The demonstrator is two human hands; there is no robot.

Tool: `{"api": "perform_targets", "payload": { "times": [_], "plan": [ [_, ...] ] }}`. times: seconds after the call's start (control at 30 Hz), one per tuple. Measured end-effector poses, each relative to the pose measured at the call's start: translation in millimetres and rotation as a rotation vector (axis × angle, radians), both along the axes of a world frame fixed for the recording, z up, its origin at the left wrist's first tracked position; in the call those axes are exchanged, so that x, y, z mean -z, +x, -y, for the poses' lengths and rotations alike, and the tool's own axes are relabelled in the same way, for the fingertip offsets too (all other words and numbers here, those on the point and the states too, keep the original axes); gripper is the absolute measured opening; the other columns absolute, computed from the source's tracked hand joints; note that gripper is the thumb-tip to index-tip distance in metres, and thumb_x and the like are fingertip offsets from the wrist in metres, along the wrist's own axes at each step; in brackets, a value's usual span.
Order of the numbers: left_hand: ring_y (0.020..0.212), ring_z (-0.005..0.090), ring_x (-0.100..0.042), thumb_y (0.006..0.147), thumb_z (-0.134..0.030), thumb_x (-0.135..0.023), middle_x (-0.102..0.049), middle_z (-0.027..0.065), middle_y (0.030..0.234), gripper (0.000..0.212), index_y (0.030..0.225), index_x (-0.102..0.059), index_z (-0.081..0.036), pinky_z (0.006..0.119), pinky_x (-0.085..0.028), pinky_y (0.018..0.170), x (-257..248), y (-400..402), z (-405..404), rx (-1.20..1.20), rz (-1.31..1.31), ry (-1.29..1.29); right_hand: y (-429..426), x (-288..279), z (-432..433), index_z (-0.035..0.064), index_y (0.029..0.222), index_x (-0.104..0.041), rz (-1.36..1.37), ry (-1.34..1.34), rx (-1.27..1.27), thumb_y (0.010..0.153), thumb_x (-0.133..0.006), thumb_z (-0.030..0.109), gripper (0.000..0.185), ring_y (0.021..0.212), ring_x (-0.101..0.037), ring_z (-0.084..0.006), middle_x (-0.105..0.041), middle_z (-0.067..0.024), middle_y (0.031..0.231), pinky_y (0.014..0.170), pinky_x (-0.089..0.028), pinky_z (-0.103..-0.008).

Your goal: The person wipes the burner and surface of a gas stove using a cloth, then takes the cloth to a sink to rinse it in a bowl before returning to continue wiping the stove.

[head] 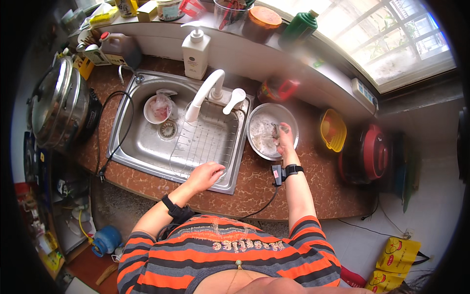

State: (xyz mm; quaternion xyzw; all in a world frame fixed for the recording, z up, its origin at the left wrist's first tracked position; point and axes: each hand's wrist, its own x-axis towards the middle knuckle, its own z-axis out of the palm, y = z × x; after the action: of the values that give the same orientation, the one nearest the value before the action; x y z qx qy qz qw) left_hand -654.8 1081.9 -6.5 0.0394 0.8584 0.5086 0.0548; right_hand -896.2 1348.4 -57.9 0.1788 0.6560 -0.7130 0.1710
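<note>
My right hand (286,139) is inside a round metal basin (253,145) on the counter, right of the sink. Its fingers are closed on some wet grey pieces (275,131), too blurred to identify. Cloudy liquid with pale bits (262,126) covers the basin's bottom. Over the front right rim of the stainless steel sink (147,147) hovers my left hand (205,176), fingers loosely bent, with nothing clearly visible in it. Beneath and beyond it lies a wire rack (205,143). A white bowl (148,114) in the sink holds a plastic bag with something pinkish (160,110).
A white faucet (211,86) and its lever (235,100) rise behind the sink. A white pump bottle (196,55) stands at the back. Right of the basin are a yellow basket (333,130) and a red-and-black cooker (374,154). A steamer pot (55,106) and black cable (126,136) lie left.
</note>
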Motion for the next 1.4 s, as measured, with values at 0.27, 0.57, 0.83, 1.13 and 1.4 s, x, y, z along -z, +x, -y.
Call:
{"api": "perform_targets", "payload": {
  "times": [0.27, 0.57, 0.83, 1.13, 1.4],
  "plan": [
    [0.081, 0.0311, -0.061, 0.087, -0.014, -0.06, -0.063, 0.0124, 0.088, 0.02, 0.106, -0.066, -0.007, 0.038, -0.049, 0.071, 10.4, 11.6, -0.6, 0.015, -0.022, -0.028, -0.5, -15.7, 15.3, 0.0089, 0.11, -0.058, 0.017, 0.247, -0.024, 0.087, -0.068, 0.033, 0.034, 0.067, -0.056, -0.0107, -0.06, -0.0017, 0.087, 0.046, -0.041, -0.0259],
    [0.082, 0.0311, -0.062, 0.088, -0.014, -0.06, -0.064, 0.0128, 0.089, 0.02, 0.106, -0.065, -0.006, 0.038, -0.05, 0.071, 13.4, 18.7, 5.8, -0.023, 0.011, -0.043, 4.7, 43.5, 16.0, 0.0249, 0.148, -0.03, -0.318, 1.25, -0.791, 0.077, -0.072, 0.044, 0.084, 0.132, -0.027, -0.0475, -0.021, -0.0256, 0.149, 0.106, -0.03, -0.0527],
    [0.087, 0.0333, -0.062, 0.088, -0.016, -0.059, -0.065, 0.0141, 0.094, 0.021, 0.105, -0.065, -0.005, 0.04, -0.05, 0.074, 17.8, 23.4, 10.8, -0.05, 0.04, -0.019, -4.5, 26.3, 18.1, 0.0136, 0.132, -0.047, -0.368, 1.045, -0.733, 0.071, -0.07, 0.006, 0.066, 0.122, -0.043, -0.0442, -0.041, -0.0261, 0.136, 0.102, -0.038, -0.0461],
    [0.084, 0.0322, -0.063, 0.088, -0.014, -0.06, -0.065, 0.0142, 0.092, 0.021, 0.105, -0.066, -0.005, 0.038, -0.05, 0.073, 23.1, 29.5, 17.3, -0.079, 0.029, 0.009, -3.0, -15.6, 16.4, 0.0187, 0.124, -0.043, 0.061, -0.043, -0.133, 0.085, -0.038, -0.01, 0.049, 0.069, -0.054, -0.0116, -0.06, -0.0121, 0.106, 0.045, -0.037, -0.0187],
    [0.083, 0.0311, -0.063, 0.087, -0.013, -0.061, -0.065, 0.0136, 0.091, 0.02, 0.105, -0.066, -0.005, 0.037, -0.05, 0.072, 23.2, 27.6, 15.3, -0.062, -0.001, 0.007, 0.8, -36.6, 22.5, 0.0161, 0.111, -0.051, -0.001, 0.184, -0.107, 0.086, -0.042, 0.007, 0.028, 0.051, -0.047, -0.0098, -0.054, -0.0039, 0.075, 0.036, -0.029, -0.0217]
  ]
}}
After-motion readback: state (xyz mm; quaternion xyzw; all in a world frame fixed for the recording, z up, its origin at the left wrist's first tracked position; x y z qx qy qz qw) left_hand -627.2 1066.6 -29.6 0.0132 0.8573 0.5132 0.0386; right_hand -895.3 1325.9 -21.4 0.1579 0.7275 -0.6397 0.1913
